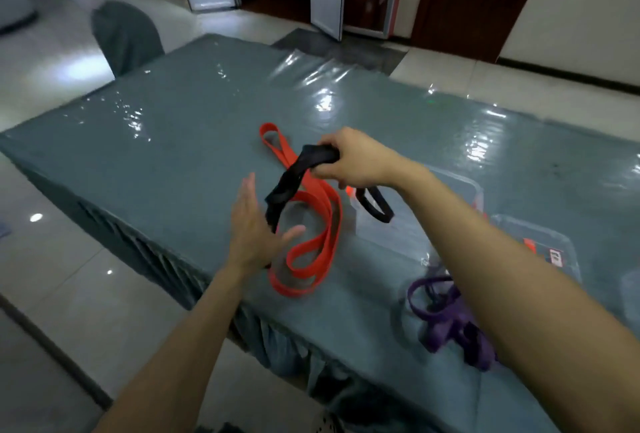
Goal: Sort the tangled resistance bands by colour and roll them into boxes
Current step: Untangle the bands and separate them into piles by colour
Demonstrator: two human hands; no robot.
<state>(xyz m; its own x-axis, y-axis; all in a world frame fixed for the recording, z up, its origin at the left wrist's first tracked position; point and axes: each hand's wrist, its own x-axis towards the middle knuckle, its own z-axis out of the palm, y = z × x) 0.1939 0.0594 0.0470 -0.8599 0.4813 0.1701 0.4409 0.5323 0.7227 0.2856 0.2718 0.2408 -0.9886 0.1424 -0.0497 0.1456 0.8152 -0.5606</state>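
**While right hand grips black band, left hand sits released beside it**

Right hand (349, 159): fingers clenched round a bunched section of the black resistance band (287, 183), held up off the table. One end of it droops down-left from the fist and crosses over the red band. The other end hangs as a loop under the wrist, over the corner of a clear plastic box (465, 183).

Left hand (252, 228): fingers straight, thumb out, palm turned toward the drooping black end and grasping nothing. It's just beside that end. Can't tell if it touches, because of motion blur.

Red resistance band (318, 221): lying flat on the table in long folded loops. Its far end is a small loop past the right hand. Its near end is by the table edge, next to the left wrist.

Purple resistance band (440, 315): bunched in a heap near the front edge, partly hidden by the right forearm. Well apart from the red one.

A second clear box (554, 249) with a red label sits further right.

Table (173, 142): grey-green cloth under a glossy clear sheet. A covered chair (124, 34) stands at the far left corner.
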